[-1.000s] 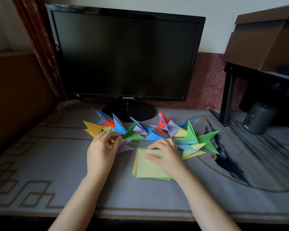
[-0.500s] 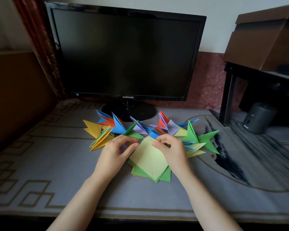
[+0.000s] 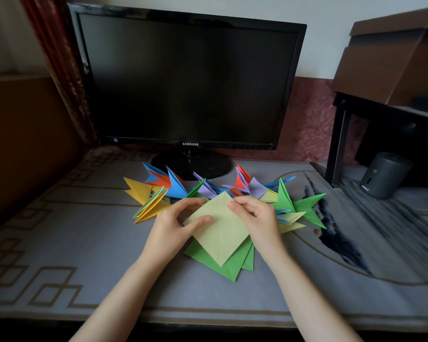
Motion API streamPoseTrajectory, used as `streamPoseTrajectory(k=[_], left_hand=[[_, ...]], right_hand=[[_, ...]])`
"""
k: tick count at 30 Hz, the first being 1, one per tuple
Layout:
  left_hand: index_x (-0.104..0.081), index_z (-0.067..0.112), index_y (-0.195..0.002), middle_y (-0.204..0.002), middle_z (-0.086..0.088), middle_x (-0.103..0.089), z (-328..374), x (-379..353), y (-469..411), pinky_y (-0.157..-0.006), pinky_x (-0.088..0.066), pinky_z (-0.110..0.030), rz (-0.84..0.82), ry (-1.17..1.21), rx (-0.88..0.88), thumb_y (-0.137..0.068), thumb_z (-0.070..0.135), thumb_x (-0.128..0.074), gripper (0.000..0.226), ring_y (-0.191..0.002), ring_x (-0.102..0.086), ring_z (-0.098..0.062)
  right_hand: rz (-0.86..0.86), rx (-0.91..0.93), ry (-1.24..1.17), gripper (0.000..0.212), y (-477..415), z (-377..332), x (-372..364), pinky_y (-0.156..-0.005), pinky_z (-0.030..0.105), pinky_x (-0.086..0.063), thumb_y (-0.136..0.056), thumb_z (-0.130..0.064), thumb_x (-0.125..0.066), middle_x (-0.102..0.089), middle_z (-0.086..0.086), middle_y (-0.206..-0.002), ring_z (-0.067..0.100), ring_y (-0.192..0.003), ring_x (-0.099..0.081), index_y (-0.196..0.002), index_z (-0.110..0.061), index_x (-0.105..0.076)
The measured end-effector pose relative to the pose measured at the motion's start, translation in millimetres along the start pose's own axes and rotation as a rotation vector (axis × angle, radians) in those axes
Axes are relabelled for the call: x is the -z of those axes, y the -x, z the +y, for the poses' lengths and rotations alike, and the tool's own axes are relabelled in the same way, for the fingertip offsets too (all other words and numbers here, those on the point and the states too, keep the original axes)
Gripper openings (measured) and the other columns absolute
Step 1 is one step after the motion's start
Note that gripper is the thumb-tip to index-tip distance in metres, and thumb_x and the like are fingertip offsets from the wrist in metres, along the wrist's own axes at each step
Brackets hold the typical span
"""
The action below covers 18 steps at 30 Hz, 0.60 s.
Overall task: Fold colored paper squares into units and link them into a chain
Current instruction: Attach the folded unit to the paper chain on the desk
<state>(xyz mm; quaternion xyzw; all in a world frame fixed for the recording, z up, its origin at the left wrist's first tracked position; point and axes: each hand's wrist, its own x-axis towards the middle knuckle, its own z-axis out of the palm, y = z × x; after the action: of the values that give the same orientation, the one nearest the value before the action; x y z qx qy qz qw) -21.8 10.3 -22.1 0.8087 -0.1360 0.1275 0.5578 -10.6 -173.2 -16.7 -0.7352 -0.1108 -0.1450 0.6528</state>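
Both hands pinch a pale green paper square (image 3: 220, 227) turned corner-up: the left hand (image 3: 173, 228) grips its left corner, the right hand (image 3: 255, 218) its far corner. It lies over green sheets (image 3: 223, 266) on the desk (image 3: 84, 255), just near of the folded chain (image 3: 208, 191).

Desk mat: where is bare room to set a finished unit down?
Free: the mat left of the left hand, below the units; the near strip in front of the green sheets; the patch between the right hand and the speaker. Crowded: from the monitor stand to both hands, where units and the held sheet lie.
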Motion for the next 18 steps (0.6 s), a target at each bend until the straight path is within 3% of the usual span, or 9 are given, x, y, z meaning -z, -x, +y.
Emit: streamPoseTrajectory(k=[4,6,8,10,13,16,18], left_hand=[[-0.068,0.025,-0.093,-0.091,0.007,-0.071,6,0,-2,-0.067,-0.056,-0.022,-0.023,0.167,0.092,-0.08,0.015,-0.073,0.017,-0.08,-0.067,-0.006],[-0.068,0.019,-0.091,-0.085,0.003,-0.069,7,0,-2,-0.051,-0.052,-0.02,0.002,0.233,0.131,-0.083,0.01,-0.07,0.013,-0.062,-0.063,-0.007],[-0.069,0.014,-0.093,-0.084,-0.002,-0.069,5,1,-3,-0.044,-0.048,-0.02,0.048,0.254,0.147,-0.084,0.009,-0.068,0.01,-0.054,-0.058,-0.009],[-0.069,0.011,-0.095,-0.086,-0.007,-0.07,1,2,-4,-0.043,-0.046,-0.02,0.092,0.268,0.152,-0.086,0.009,-0.066,0.01,-0.055,-0.058,-0.009],[-0.069,0.014,-0.093,-0.084,-0.008,-0.07,-4,5,-6,-0.043,-0.044,-0.018,0.148,0.26,0.163,-0.088,0.01,-0.065,0.008,-0.055,-0.055,-0.008],[-0.068,0.014,-0.091,-0.077,-0.004,-0.068,-6,7,-6,-0.043,-0.042,-0.015,0.188,0.261,0.172,-0.09,0.01,-0.062,0.008,-0.051,-0.053,-0.003],[-0.068,0.016,-0.089,-0.075,-0.001,-0.067,-6,8,-6,-0.043,-0.042,-0.014,0.2,0.248,0.171,-0.091,0.011,-0.061,0.009,-0.051,-0.052,-0.002]], right_hand=[[-0.032,-0.009,-0.03,0.014,0,1,-1,-0.068,0.017,-0.044,-0.087,-0.011,-0.064,-0.07,-0.011,-0.073,0.001,-0.071,-0.059,-0.082,-0.022,-0.07],[-0.049,-0.009,-0.024,0.013,-1,2,-1,-0.079,0.021,-0.047,-0.091,-0.017,-0.061,-0.071,-0.009,-0.089,0.003,-0.085,-0.063,-0.1,-0.022,-0.07],[-0.086,0.034,0.018,0.026,1,1,0,-0.091,0.025,-0.046,-0.092,-0.032,-0.057,-0.067,-0.008,-0.11,0.006,-0.104,-0.06,-0.116,-0.024,-0.064],[-0.158,0.105,0.057,0.035,2,-2,1,-0.101,0.025,-0.039,-0.087,-0.042,-0.057,-0.057,-0.009,-0.129,0.005,-0.121,-0.05,-0.118,-0.028,-0.063],[-0.345,0.106,0.208,0.047,8,-6,0,-0.106,0.008,-0.023,-0.072,-0.04,-0.077,-0.028,-0.019,-0.149,-0.004,-0.136,-0.025,-0.117,-0.041,-0.062],[-0.43,0.116,0.362,0.064,13,-4,-2,-0.102,0.0,-0.012,-0.064,-0.025,-0.086,-0.01,-0.027,-0.152,-0.011,-0.139,-0.003,-0.118,-0.046,-0.06],[-0.449,0.133,0.381,0.066,13,-3,-1,-0.102,-0.002,-0.01,-0.066,-0.017,-0.084,-0.006,-0.027,-0.151,-0.012,-0.138,0.0,-0.121,-0.044,-0.058]])
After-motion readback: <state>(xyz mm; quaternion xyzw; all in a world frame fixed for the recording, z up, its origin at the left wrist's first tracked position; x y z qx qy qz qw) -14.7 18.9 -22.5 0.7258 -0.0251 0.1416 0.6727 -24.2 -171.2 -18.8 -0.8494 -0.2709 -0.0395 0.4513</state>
